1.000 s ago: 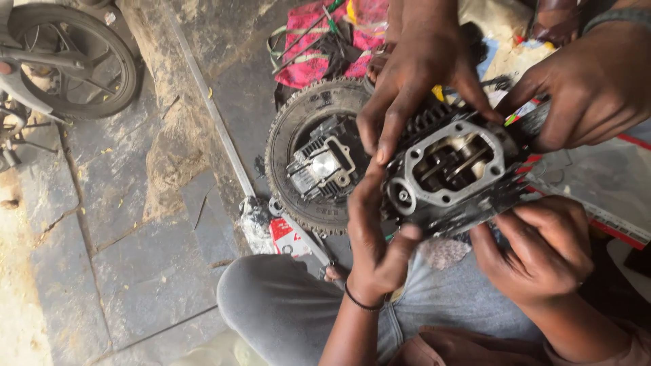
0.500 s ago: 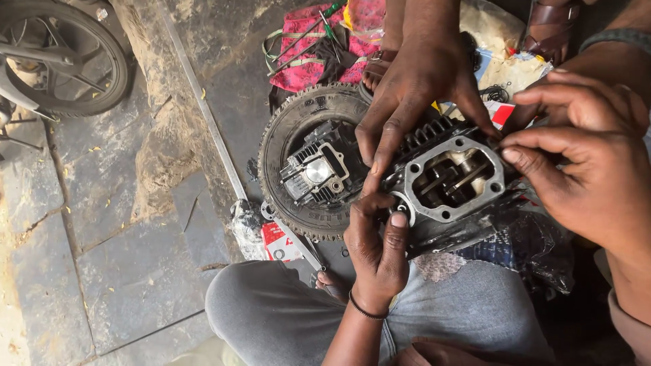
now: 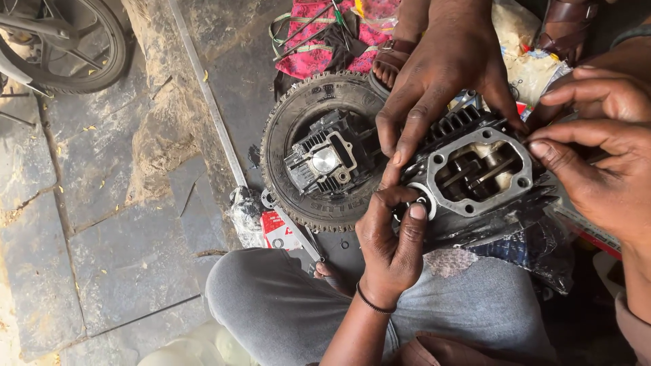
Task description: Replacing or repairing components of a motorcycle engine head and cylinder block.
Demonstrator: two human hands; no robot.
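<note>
1. Head view: the cylinder head (image 3: 478,179), a dark finned metal block with a grey gasket face turned up, lies over the person's lap on the grey trousers (image 3: 285,305). Its long axis runs left to right, a little tilted.
2. The left hand (image 3: 393,240) comes up from below and sits at the left end of the cylinder head. Its fingers are curled almost closed, pinching at the round port there; I cannot tell whether a small part is between the fingertips.
3. The right hand (image 3: 603,176) is at the right end of the cylinder head, half open, its fingertips touching the edge.
4. Another person's hand (image 3: 444,88) reaches from above, fingers spread on the upper left fins.
5. Left of the cylinder head, a small tyre (image 3: 298,129) lies on the floor with an engine part (image 3: 325,163) inside.
</note>
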